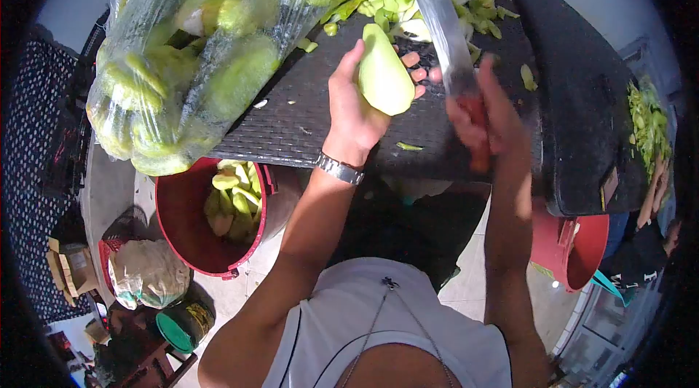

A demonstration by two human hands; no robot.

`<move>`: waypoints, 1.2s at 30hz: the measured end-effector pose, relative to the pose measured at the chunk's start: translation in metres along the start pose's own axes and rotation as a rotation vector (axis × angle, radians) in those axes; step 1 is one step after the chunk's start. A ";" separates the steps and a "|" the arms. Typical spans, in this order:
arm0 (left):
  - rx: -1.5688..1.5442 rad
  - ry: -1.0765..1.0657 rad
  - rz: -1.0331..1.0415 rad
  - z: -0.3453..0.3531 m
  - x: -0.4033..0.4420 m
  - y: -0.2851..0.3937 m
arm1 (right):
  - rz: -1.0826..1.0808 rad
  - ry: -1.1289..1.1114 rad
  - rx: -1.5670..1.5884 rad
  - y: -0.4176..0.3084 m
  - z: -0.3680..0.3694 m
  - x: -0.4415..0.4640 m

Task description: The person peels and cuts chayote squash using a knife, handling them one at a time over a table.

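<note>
Left hand [357, 115] grips smooth pale-green fruit [385, 76] above dark table [287, 126]; right hand [496, 115], blurred, grips knife [444, 24], exact finger placement unclear.

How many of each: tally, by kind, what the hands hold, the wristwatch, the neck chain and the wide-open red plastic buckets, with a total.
Pale-green pear-shaped fruit: 1
Broad metal-bladed knife with reddish-brown handle: 1
Silver metal wristwatch: 1
Thin neck chain with small dark pendant: 1
Wide-open red plastic buckets: 2
Total: 6
</note>
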State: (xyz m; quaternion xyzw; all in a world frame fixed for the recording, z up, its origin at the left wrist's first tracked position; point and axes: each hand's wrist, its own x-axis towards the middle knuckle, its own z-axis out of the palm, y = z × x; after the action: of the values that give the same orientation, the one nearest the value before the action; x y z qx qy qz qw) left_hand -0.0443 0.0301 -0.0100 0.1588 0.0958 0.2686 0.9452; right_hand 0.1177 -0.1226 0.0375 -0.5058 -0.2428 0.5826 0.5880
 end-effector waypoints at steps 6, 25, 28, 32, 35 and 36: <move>0.014 0.109 0.022 0.012 -0.005 -0.011 | -0.035 0.263 -0.290 0.039 0.044 -0.049; 0.262 0.202 0.075 0.020 -0.010 -0.038 | -0.119 0.519 -0.575 0.074 0.069 -0.060; 0.291 0.164 0.020 0.023 -0.019 -0.050 | -0.159 0.543 -0.569 0.070 0.068 -0.056; 0.317 0.186 0.035 0.025 -0.025 -0.054 | -0.122 0.562 -0.603 0.071 0.066 -0.057; 0.255 0.182 0.042 0.023 -0.017 -0.042 | -0.084 0.552 -0.560 0.088 0.078 -0.066; 0.291 0.167 0.057 0.020 -0.014 -0.042 | -0.089 0.514 -0.522 0.091 0.077 -0.067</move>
State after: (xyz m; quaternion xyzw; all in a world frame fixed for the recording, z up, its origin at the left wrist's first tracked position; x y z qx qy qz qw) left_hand -0.0305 -0.0167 -0.0048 0.2738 0.2074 0.2907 0.8930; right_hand -0.0034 -0.1787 0.0063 -0.7577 -0.2494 0.3287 0.5056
